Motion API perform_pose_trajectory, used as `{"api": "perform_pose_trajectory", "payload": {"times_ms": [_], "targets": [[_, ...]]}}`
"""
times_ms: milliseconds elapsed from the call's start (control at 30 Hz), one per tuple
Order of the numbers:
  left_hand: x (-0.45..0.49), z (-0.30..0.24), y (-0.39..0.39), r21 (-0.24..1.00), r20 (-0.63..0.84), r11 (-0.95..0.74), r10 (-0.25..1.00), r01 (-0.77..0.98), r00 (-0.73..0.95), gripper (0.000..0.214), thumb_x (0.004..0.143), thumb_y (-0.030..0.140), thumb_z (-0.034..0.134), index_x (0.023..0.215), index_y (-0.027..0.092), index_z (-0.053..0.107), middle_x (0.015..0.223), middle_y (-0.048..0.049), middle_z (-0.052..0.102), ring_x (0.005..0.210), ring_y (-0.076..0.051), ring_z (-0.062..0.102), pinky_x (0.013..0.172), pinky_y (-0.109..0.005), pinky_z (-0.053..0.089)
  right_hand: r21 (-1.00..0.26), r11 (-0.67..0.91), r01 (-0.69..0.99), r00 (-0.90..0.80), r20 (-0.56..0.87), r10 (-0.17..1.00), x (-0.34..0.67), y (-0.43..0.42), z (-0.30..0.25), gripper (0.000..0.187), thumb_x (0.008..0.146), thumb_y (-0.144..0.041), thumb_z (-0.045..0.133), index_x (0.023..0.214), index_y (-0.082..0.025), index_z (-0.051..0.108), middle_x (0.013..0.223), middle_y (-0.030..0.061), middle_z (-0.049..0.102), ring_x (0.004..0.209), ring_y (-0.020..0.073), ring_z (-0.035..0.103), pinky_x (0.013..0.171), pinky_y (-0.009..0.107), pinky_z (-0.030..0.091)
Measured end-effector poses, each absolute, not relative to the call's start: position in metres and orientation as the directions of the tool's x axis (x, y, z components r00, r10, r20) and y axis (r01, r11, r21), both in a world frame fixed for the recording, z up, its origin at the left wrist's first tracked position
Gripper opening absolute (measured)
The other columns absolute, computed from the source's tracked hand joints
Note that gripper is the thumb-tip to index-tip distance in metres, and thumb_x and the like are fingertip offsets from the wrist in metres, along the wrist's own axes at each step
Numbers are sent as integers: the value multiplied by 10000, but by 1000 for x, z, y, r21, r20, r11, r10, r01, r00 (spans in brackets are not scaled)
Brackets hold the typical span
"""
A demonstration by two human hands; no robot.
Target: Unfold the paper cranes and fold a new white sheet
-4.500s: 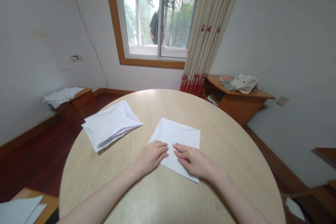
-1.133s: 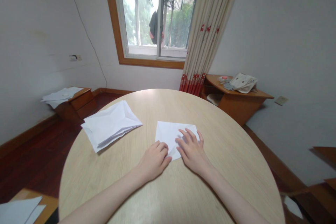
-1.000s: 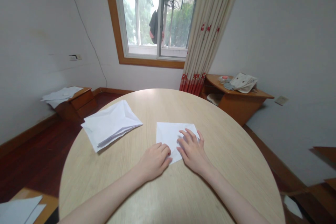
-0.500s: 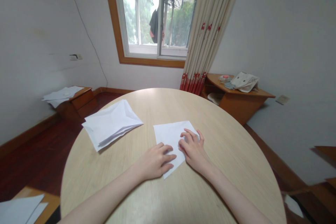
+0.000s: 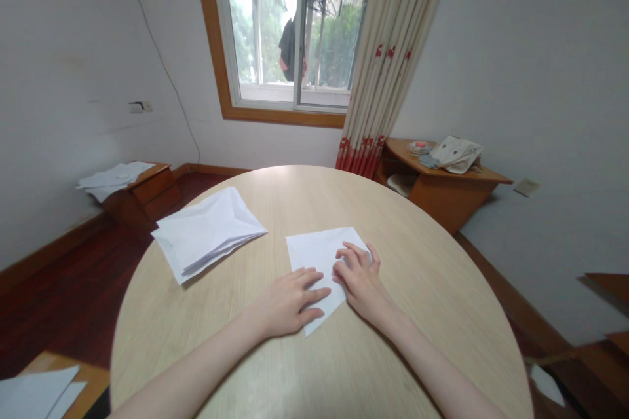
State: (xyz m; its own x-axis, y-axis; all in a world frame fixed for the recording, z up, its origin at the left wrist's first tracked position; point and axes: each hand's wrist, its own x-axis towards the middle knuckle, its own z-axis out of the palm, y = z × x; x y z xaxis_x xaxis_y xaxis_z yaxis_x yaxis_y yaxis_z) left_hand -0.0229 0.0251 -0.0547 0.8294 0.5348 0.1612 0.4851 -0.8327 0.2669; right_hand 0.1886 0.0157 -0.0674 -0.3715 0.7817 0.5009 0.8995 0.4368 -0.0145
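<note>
A folded sheet of white paper [image 5: 314, 249] lies flat on the round wooden table [image 5: 432, 314], its near end tapering to a slanted point. My left hand [image 5: 295, 301] rests on the paper's lower left part, palm down, fingers stretched out and apart. On its right side, my right hand [image 5: 361, 278] sits with curled, spread fingers whose tips touch the paper; nothing is seen pinched in them. Part of the paper is hidden beneath both hands.
A stack of folded white papers [image 5: 209, 232] lies at the table's left. Beyond the table stand a small cabinet [image 5: 152, 193] with papers and a corner desk [image 5: 452, 200] with a cloth bag [image 5: 457, 154]. More white sheets [image 5: 37, 393] lie at the lower left.
My left hand's fingers have straightened and flattened slightly on the paper. My right hand and the paper stay nearly where they were; the view has shifted very slightly.
</note>
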Motion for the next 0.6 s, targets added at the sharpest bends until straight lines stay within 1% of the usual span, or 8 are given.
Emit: {"api": "perform_pose_trajectory", "payload": {"times_ms": [167, 433, 600], "targets": [[-23, -56, 26, 262, 197, -845, 520, 467, 831, 394, 911, 359, 538, 1285, 238, 560, 1361, -125, 521, 1260, -305, 471, 1009, -458, 426, 26, 432, 902, -383, 510, 770, 189, 17, -71, 122, 893, -148, 491, 856, -224, 579, 1080, 63, 609, 1236, 244, 408, 1081, 535, 149], [-22, -49, 24, 206, 185, -858, 506, 471, 842, 425, 910, 357, 539, 1304, 196, 536, 1328, -137, 530, 1217, -300, 483, 997, -442, 430, 25, 443, 896, -389, 525, 757, 188, 19, -73, 120, 893, -139, 488, 856, -220, 570, 1079, 72, 607, 1230, 248, 412, 1072, 543, 152], [-21, -48, 23, 181, 182, -857, 512, 483, 839, 436, 912, 383, 531, 1309, 204, 521, 1307, -124, 537, 1173, -293, 495, 965, -446, 442, 45, 453, 890, -405, 533, 743, 187, 21, -74, 118, 890, -136, 495, 852, -219, 569, 1074, 70, 605, 1232, 243, 411, 1074, 533, 145]]}}
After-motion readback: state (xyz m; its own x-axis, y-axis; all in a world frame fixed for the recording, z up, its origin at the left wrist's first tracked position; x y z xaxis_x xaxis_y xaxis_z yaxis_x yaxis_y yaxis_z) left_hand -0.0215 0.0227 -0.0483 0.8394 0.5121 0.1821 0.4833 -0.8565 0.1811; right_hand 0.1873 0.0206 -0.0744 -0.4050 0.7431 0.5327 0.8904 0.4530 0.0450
